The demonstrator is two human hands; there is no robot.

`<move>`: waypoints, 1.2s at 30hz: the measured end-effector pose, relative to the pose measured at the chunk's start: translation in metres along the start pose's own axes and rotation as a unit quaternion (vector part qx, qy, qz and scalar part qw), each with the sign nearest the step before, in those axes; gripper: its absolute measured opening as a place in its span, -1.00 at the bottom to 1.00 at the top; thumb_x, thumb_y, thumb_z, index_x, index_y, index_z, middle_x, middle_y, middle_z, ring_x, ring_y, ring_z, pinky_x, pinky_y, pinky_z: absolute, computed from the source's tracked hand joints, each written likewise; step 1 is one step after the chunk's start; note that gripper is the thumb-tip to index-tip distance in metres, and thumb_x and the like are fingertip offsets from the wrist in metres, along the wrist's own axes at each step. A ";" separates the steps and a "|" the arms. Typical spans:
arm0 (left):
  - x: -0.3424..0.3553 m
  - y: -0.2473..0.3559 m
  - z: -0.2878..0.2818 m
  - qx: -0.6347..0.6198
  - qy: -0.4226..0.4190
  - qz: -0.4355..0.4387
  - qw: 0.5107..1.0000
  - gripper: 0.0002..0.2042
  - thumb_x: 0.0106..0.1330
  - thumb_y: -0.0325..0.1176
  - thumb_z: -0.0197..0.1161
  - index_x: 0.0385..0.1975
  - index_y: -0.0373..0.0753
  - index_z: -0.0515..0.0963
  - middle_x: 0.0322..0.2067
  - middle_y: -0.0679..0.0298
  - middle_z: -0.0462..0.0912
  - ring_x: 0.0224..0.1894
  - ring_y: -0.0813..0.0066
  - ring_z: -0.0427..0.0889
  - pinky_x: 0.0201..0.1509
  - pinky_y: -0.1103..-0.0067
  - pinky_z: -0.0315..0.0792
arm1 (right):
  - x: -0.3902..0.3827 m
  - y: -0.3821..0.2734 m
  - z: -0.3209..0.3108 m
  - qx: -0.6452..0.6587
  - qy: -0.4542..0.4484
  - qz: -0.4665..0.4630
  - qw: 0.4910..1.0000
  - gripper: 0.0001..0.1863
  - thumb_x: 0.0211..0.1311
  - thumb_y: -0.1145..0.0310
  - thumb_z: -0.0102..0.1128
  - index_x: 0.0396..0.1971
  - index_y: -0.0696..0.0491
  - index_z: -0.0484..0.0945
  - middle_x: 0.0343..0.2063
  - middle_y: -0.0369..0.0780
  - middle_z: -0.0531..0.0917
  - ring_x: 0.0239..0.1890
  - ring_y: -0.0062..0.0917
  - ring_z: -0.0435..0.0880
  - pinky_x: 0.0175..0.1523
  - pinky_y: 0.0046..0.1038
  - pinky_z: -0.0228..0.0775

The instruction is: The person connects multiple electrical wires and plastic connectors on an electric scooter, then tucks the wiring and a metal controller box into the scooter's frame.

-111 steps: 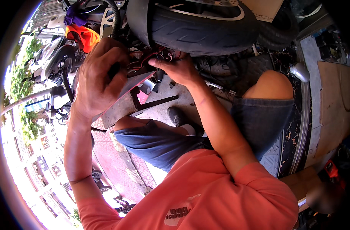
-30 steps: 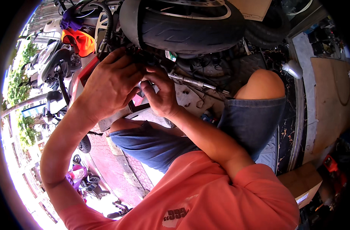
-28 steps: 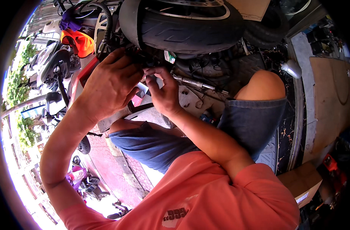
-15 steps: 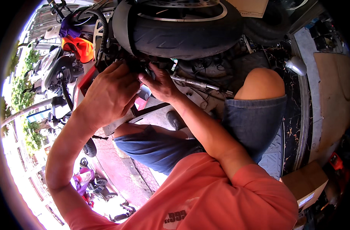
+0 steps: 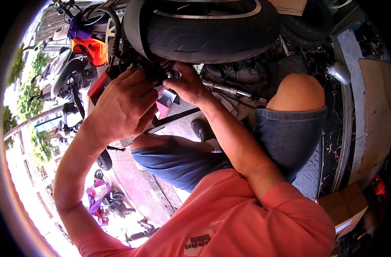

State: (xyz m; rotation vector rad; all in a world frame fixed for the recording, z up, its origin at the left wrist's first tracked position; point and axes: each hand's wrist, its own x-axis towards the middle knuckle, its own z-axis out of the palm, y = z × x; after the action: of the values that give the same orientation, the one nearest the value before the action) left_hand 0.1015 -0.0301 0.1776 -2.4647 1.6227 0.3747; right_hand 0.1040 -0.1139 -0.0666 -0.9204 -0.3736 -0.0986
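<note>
My left hand point(image 5: 129, 105) is closed, its fingers curled into a dark cluster of parts point(image 5: 154, 70) below a motorcycle wheel's black tyre point(image 5: 212, 40). What those fingers grip is hidden behind the hand and in shadow. Just to its right, my right hand point(image 5: 190, 85) reaches into the same cluster with thumb and fingers bent. Its fingertips are partly lost in the dark, so I cannot make out what is between them. A black curved guard point(image 5: 135, 30) runs along the tyre's left side, and a ribbed black hose point(image 5: 117, 32) hangs beside it.
A metal rod-like tool point(image 5: 229, 89) lies right of my right hand, among cables. A red and white box point(image 5: 162, 107) sits below my hands. At left are an orange cloth point(image 5: 92, 50) and parked motorbikes point(image 5: 69, 77); at right, a white bottle point(image 5: 340, 73) and a cardboard box point(image 5: 343, 207).
My right hand has shifted slightly right and up, a little farther from my left hand. My left hand stays nearly in place, and the view has moved slightly.
</note>
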 end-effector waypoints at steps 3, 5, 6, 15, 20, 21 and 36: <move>-0.004 -0.002 -0.003 -0.014 -0.029 -0.006 0.999 -0.72 -0.13 -0.44 0.48 -0.44 -0.33 0.54 -0.34 0.13 0.61 -0.17 0.06 0.55 -0.02 0.27 0.51 | -0.004 -0.010 0.001 -0.040 0.000 -0.031 0.999 -0.52 0.23 0.40 0.25 0.16 0.18 0.55 0.11 -0.22 0.61 0.20 -0.47 0.52 0.39 -0.36 0.26; -0.001 -0.003 -0.003 -0.025 0.003 0.018 1.000 -0.80 -0.08 -0.45 0.42 -0.52 -0.30 0.50 -0.46 0.17 0.53 -0.28 0.13 0.52 -0.13 0.32 0.48 | -0.004 -0.012 0.005 -0.016 0.004 -0.042 0.999 -0.59 0.28 0.41 0.24 0.12 0.18 0.56 0.07 -0.23 0.61 0.16 -0.48 0.54 0.36 -0.35 0.31; -0.002 -0.004 -0.004 -0.037 -0.009 0.014 0.999 -0.77 -0.10 -0.45 0.44 -0.48 -0.32 0.52 -0.39 0.15 0.57 -0.23 0.09 0.54 -0.10 0.29 0.50 | -0.004 -0.016 0.008 -0.019 -0.005 -0.050 0.999 -0.61 0.30 0.42 0.24 0.11 0.18 0.56 0.06 -0.23 0.61 0.15 -0.48 0.55 0.34 -0.35 0.32; -0.016 -0.006 -0.012 -0.015 0.203 0.009 0.979 -0.82 0.12 -0.48 0.36 -0.29 -0.35 0.60 -0.25 0.10 0.68 -0.19 0.04 0.66 -0.06 0.31 0.55 | 0.001 -0.020 0.024 -0.064 0.020 -0.108 0.992 -0.76 0.30 0.39 0.22 -0.06 0.09 0.60 -0.19 -0.14 0.66 -0.13 -0.26 0.64 0.05 -0.29 0.46; -0.049 -0.046 -0.019 -0.331 0.220 -0.380 0.836 -0.64 0.42 -0.26 0.32 0.02 -0.45 0.57 -0.19 0.18 0.72 -0.10 0.42 0.68 0.10 0.52 0.49 | -0.007 -0.010 0.031 -0.078 0.027 -0.044 0.996 -0.71 0.33 0.31 0.18 -0.01 0.06 0.58 -0.04 -0.06 0.61 0.10 -0.12 0.53 0.26 -0.17 0.32; -0.061 -0.059 -0.023 -0.455 0.120 -0.355 0.808 -0.56 0.43 -0.22 0.31 0.14 -0.45 0.54 -0.09 0.19 0.72 -0.06 0.49 0.66 0.14 0.57 0.46 | -0.008 -0.015 0.037 -0.085 0.020 -0.037 0.996 -0.70 0.33 0.30 0.18 0.01 0.05 0.57 -0.02 -0.05 0.60 0.11 -0.10 0.52 0.27 -0.17 0.31; -0.028 -0.099 -0.006 -0.503 0.047 -0.329 0.798 -0.46 0.41 -0.07 0.33 0.23 -0.36 0.57 0.14 0.18 0.67 0.27 0.41 0.54 0.45 0.51 0.23 | -0.006 -0.013 0.036 -0.172 0.027 -0.110 0.979 -0.57 0.44 0.42 0.07 0.26 0.15 0.41 0.18 -0.07 0.53 0.23 -0.24 0.48 0.40 -0.25 0.21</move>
State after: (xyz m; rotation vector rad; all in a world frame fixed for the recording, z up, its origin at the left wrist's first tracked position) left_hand 0.1827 0.0316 0.1921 -3.5881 0.4182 1.2464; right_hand 0.0859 -0.0936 -0.0391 -1.2140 -0.4142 -0.4002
